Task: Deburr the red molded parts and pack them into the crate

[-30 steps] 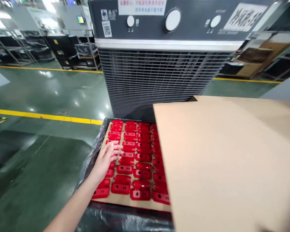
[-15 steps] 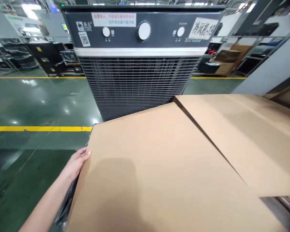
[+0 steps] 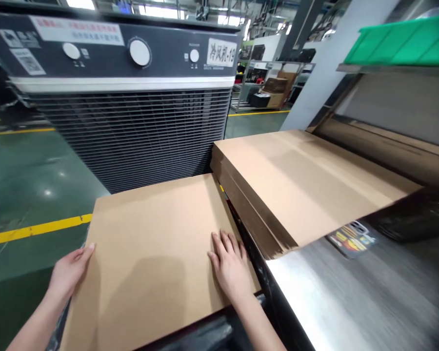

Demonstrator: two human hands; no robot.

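Note:
A flat brown cardboard sheet (image 3: 149,243) lies before me, over something black wrapped in plastic that shows along its near edge. At the sheet's left edge is my left hand (image 3: 69,270), thumb on top and fingers curled down the side, partly hidden. My right hand (image 3: 229,263) rests palm down near the right edge, fingers spread on the surface. Just to the right, a thick stack of cardboard sheets (image 3: 314,175) sits on a metal table (image 3: 314,287), its near corner apart from my right hand.
A dark air cooler (image 3: 139,136) with white knobs stands right behind the sheet. On the metal table lies a phone in a printed case (image 3: 353,239). A green bin (image 3: 402,41) sits on a shelf at upper right. Yellow lines (image 3: 40,228) mark the green floor.
The view has swung right. The cardboard sheet now lies lower, apart from the stack. My right hand has come into view on top of it; my left hand still grips its left edge.

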